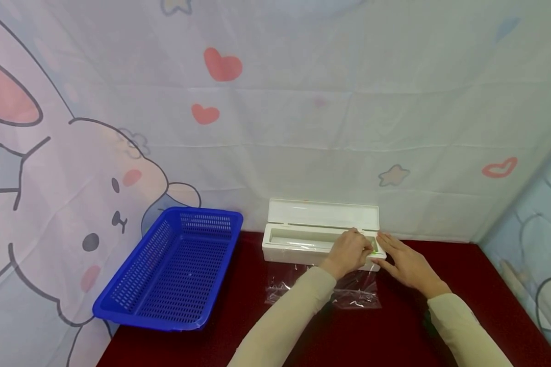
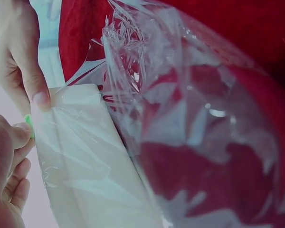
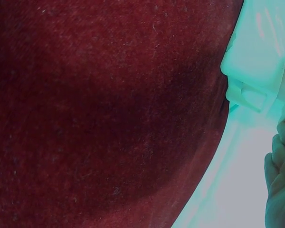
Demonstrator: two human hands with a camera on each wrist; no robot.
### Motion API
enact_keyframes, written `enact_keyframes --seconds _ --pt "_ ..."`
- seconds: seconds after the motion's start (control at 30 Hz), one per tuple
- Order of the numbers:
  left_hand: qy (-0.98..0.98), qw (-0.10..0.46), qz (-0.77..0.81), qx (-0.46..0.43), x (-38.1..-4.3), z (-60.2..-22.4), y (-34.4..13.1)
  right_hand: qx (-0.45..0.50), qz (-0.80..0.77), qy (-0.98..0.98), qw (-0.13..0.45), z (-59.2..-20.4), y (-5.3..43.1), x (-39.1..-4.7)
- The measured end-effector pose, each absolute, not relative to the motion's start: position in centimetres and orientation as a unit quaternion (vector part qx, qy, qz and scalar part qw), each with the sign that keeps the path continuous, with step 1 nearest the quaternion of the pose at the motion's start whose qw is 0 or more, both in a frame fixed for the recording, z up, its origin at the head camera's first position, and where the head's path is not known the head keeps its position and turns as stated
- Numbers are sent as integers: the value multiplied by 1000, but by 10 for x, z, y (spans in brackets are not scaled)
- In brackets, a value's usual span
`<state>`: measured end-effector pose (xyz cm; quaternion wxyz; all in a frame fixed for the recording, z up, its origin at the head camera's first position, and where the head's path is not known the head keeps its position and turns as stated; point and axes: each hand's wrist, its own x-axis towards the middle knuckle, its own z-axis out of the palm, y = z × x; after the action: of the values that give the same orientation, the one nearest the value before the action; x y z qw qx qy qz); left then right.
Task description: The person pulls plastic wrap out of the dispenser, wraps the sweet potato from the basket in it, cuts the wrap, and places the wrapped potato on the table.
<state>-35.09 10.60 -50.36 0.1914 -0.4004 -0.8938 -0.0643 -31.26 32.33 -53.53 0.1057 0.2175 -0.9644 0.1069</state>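
Note:
A long white cling film dispenser box [image 1: 277, 253] stands on the table with its lid [image 1: 323, 214] raised at the back. Clear cling film [image 1: 358, 298] hangs over its front edge onto the cloth; the left wrist view shows the film [image 2: 199, 123] wrinkled beside the box. At the box's right end, my left hand [image 1: 349, 251] pinches a small green slider [image 2: 29, 126] between thumb and fingertips. My right hand [image 1: 409, 266] holds that same end, its thumb at the front and its longer fingers at the back corner. Only part of this hand [image 3: 282, 175] enters the right wrist view.
A blue plastic basket [image 1: 231, 255] stands to the left of the box. Dark red cloth [image 1: 349, 339] covers the table. Behind it hangs a pale printed curtain [image 1: 303, 127], close behind the raised lid.

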Motion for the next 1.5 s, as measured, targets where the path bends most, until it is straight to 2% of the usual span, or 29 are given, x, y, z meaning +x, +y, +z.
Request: enact_keyframes --seconds 0.3,0.93,1.5 --pt "-896 176 -68 -402 -347 -503 98 216 109 -965 100 -538 320 -311" --pt "-894 163 -103 -405 -351 -499 83 223 104 -961 127 -539 324 -313" --pt "-891 171 -88 -410 -353 -498 79 223 97 -962 121 -534 323 -312"
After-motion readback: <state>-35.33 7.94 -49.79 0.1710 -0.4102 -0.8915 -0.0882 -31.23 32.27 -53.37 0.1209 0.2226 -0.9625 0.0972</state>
